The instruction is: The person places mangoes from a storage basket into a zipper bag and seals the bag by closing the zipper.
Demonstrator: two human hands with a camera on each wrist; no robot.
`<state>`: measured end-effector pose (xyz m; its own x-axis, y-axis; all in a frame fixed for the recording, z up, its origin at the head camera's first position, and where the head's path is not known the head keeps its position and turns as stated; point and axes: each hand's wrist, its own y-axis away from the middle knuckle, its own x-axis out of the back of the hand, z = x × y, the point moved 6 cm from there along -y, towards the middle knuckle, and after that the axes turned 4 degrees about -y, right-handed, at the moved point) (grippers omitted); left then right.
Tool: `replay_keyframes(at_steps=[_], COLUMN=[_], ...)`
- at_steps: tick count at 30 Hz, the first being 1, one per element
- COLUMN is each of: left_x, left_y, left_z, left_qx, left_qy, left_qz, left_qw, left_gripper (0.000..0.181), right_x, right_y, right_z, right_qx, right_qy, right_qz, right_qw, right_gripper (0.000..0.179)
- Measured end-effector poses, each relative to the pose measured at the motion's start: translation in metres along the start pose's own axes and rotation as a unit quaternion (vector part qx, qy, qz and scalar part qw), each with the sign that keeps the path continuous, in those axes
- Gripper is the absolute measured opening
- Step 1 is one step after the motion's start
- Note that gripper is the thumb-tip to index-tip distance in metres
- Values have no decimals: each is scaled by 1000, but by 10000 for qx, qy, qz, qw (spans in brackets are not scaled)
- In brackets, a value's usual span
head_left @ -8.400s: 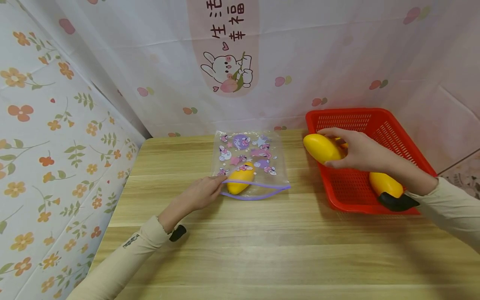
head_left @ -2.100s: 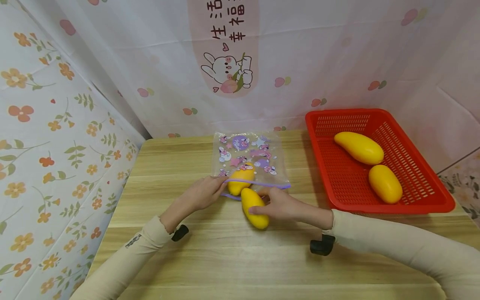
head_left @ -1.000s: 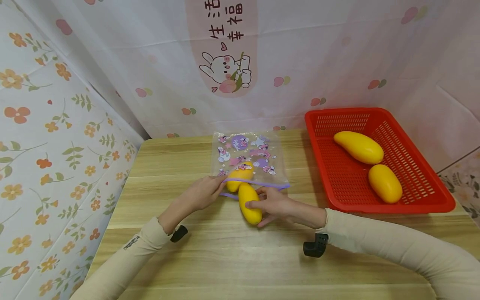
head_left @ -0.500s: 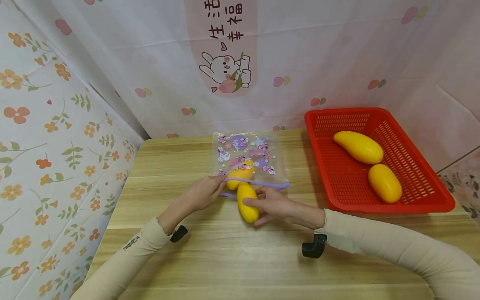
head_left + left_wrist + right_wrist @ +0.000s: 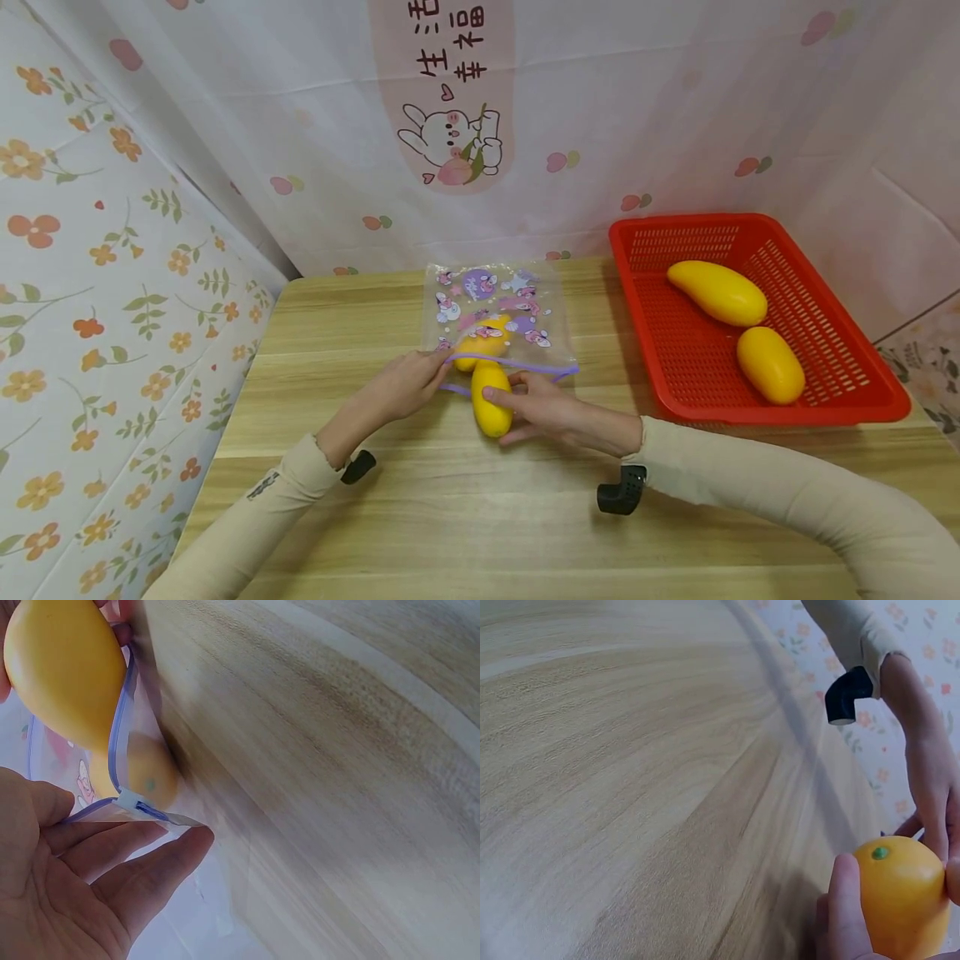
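- The left hand (image 5: pixel 408 385) is pinching the clear printed bag (image 5: pixel 551 312) at its mouth (image 5: pixel 536 367).
- The right hand (image 5: pixel 557 410) is gripping a yellow mango (image 5: pixel 490 408) at that mouth.
- A second mango (image 5: pixel 475 345) is lying inside the bag.
- A long mango (image 5: pixel 717 292) and a round mango (image 5: pixel 770 365) are sitting in the red basket (image 5: pixel 678 367).
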<state>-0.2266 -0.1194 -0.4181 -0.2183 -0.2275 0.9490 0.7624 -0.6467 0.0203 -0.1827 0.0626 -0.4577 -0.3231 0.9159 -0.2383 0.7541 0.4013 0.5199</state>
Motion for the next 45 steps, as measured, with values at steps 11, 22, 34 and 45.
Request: replay_keyframes(at_steps=[11,22,34,45], left_x=[1,3,2,3], left_y=[0,1,1,0], left_z=[1,3,2,3], left_qx=[-74,-61,-39,-49], left_qy=[38,111,112,89], left_qz=[88,52,71,74], left_qw=[9999,9999,9999,9999], left_gripper=[30,30,34,36], right_x=[-1,-5,-10,-11], right_y=[-4,-7,-10,-17], right_z=[1,2,-1,-5], right_qx=[55,34,195,434], right_qy=[-333,-515,-821,-940], right_qz=[100,234,78,103], right_qw=[9994,9984,9964,9946], right_gripper=[68,68,65,57])
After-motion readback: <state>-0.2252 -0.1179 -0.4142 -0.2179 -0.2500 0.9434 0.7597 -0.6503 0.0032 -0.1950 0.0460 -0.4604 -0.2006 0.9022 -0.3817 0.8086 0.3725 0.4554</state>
